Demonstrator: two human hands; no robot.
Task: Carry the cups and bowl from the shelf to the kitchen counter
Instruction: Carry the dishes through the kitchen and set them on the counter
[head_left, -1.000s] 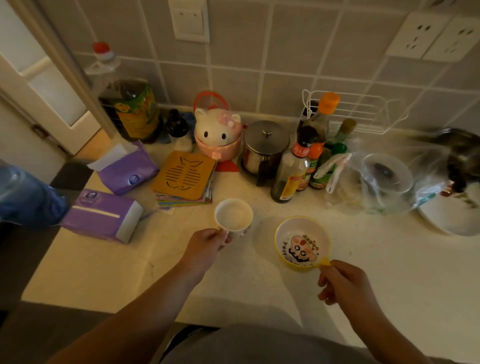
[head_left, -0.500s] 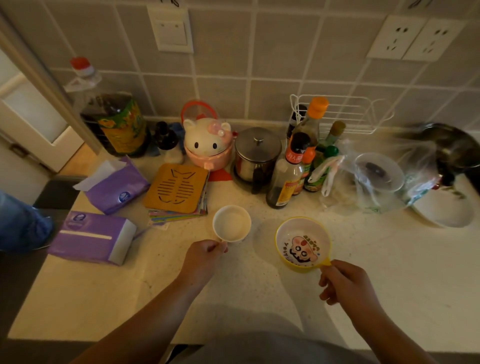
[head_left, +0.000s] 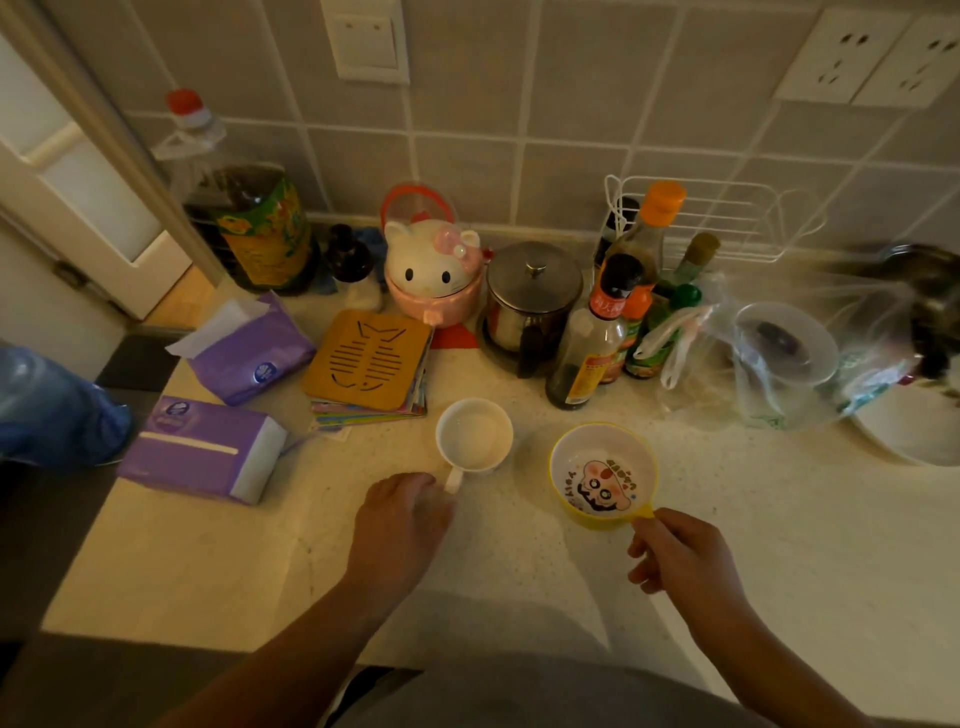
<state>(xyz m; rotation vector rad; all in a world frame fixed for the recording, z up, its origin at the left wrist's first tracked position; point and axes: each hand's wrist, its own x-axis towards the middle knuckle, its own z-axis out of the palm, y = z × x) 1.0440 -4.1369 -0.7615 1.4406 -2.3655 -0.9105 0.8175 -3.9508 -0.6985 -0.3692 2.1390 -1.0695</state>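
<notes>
A white cup (head_left: 474, 434) stands upright on the pale kitchen counter (head_left: 779, 545), its handle pointing toward me. My left hand (head_left: 402, 525) is closed around that handle. To its right sits a yellow bowl (head_left: 602, 475) with a cartoon face printed inside and a small tab handle at its near edge. My right hand (head_left: 680, 556) pinches that tab. Both vessels look empty and rest on the counter surface.
Along the tiled wall stand an oil jug (head_left: 249, 208), a cat-shaped pink container (head_left: 434, 275), a steel pot (head_left: 532, 299) and sauce bottles (head_left: 602, 332). Purple tissue packs (head_left: 208, 449) and a wooden trivet (head_left: 371, 358) lie left. Plastic bags (head_left: 779, 358) and a white plate (head_left: 914, 431) lie right.
The cup and bowl have come down onto the counter with both hands still on their handles. The camera view has shifted slightly.
</notes>
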